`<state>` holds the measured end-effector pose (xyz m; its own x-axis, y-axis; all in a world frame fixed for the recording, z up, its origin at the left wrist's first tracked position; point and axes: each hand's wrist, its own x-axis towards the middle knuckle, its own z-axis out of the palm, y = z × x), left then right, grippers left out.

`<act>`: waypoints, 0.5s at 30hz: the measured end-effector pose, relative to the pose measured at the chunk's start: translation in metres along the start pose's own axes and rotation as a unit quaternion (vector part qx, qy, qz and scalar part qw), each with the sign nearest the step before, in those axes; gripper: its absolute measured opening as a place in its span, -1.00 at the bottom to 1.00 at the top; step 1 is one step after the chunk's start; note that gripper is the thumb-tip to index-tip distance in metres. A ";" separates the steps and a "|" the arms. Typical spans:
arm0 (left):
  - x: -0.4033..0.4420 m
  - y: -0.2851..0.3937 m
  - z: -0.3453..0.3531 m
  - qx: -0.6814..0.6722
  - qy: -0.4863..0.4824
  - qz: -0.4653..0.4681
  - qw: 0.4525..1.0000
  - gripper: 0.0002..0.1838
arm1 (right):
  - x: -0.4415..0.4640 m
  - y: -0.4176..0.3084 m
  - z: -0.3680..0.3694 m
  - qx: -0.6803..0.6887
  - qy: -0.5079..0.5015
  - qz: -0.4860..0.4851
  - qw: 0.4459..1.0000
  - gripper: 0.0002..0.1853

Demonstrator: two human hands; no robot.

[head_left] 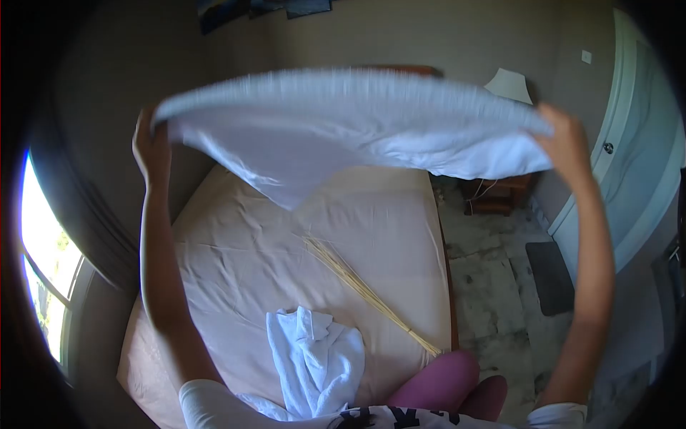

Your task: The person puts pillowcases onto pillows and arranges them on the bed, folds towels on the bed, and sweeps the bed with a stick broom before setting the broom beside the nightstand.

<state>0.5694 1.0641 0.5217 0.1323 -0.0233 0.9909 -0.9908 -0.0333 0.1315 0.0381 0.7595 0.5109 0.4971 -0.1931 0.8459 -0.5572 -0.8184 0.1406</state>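
A white cloth [343, 121] is stretched wide in the air above the bed, its upper edge blurred by motion. My left hand [153, 139] is closed on its left corner, and my right hand [563, 139] grips the right corner. Both arms are raised and spread. Under the cloth lies the bed with a pale pinkish sheet [236, 264]. A bundle of thin straw-coloured sticks [368, 293] rests diagonally on the sheet. Near my body a crumpled white cloth [314, 365] lies on the bed.
Behind the cloth on the right stand a lamp with a white shade [509, 85] and a wooden bedside table [496, 196]. A dark mat [550, 277] lies on the tiled floor by a white door [636, 157]. A bright window [50, 257] is at the left.
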 end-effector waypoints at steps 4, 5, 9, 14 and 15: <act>-0.174 -0.050 -0.066 0.169 -0.189 -0.038 0.966 -0.52 | -0.116 -0.030 0.046 0.055 -0.107 0.016 0.993 -0.91; -0.230 -0.068 -0.079 0.065 -0.223 -0.133 0.963 -0.55 | -0.149 -0.033 0.063 0.051 -0.137 0.019 0.989 -0.91; -0.333 0.003 -0.094 0.058 -0.419 -0.132 0.896 -0.58 | -0.277 -0.053 0.120 0.072 -0.255 0.081 0.961 -0.87; -0.461 -0.006 -0.111 0.062 -0.501 -0.151 0.850 -0.73 | -0.397 -0.074 0.169 0.105 -0.332 0.113 0.931 -0.85; -0.463 -0.001 -0.111 0.056 -0.502 -0.172 0.846 -0.75 | -0.402 -0.079 0.168 0.106 -0.333 0.131 0.928 -0.83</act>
<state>0.5054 1.1861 0.0662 0.4260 -0.8280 0.3646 -0.8871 -0.3031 0.3481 -0.0061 0.8109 0.0729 0.7036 -0.6343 0.3203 -0.6085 -0.7706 -0.1895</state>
